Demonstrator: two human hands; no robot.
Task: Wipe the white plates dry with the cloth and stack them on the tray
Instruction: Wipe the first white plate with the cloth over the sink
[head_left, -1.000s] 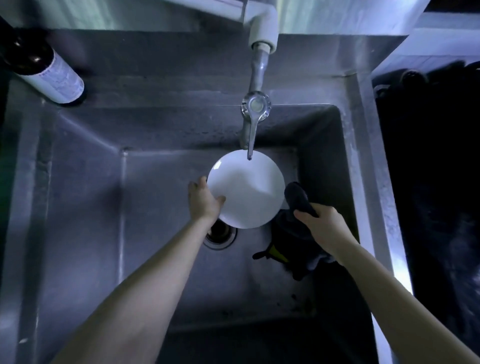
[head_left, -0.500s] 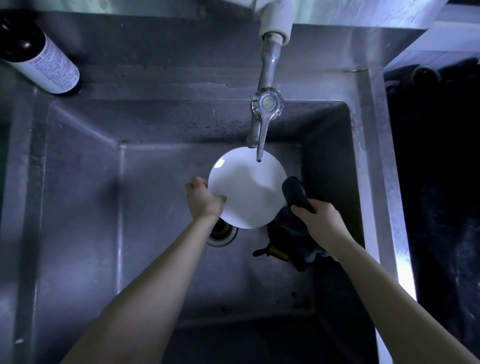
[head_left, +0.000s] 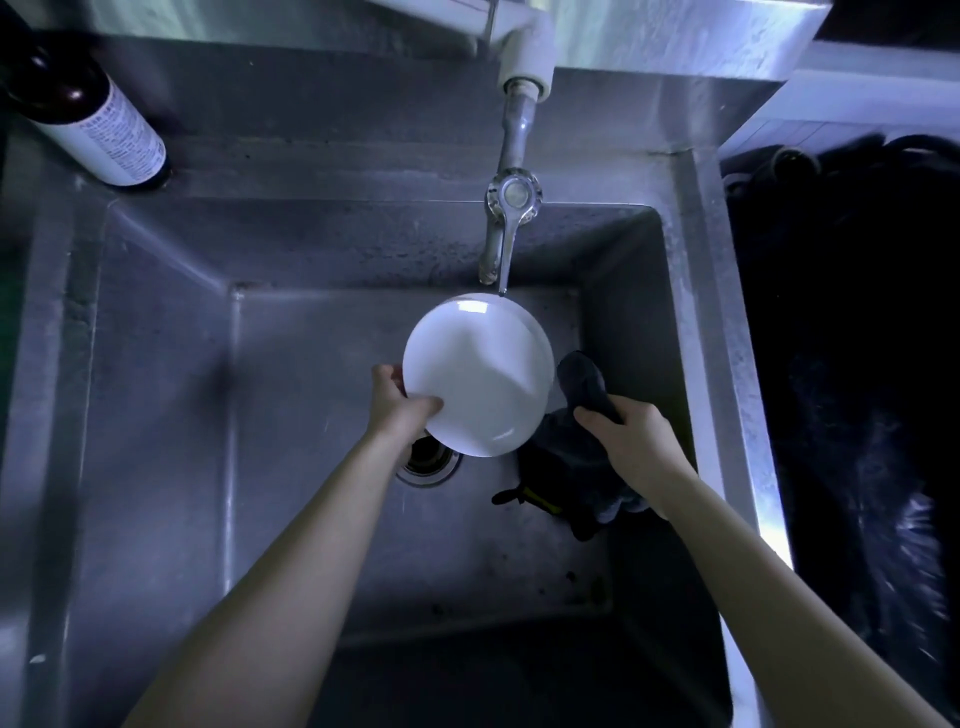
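A round white plate (head_left: 478, 374) is held over the steel sink, just below the tap's spout. My left hand (head_left: 397, 402) grips its lower left rim, thumb on the top face. My right hand (head_left: 626, 441) is closed on a dark cloth (head_left: 582, 384) right beside the plate's right edge; the cloth hangs down in folds under the hand. Cloth and plate look close, and I cannot tell if they touch. No tray is in view.
The sink basin (head_left: 291, 467) has a drain (head_left: 428, 460) partly hidden under the plate. A tap (head_left: 506, 228) juts out from the back wall. A dark bottle with a white label (head_left: 98, 124) stands at the back left. Right of the sink lies a dark area (head_left: 857, 364).
The plate has tilted and shifted a little, its highlight moving from the left rim to the top. Both hands keep their grips; the right hand with the cloth stays beside the plate.
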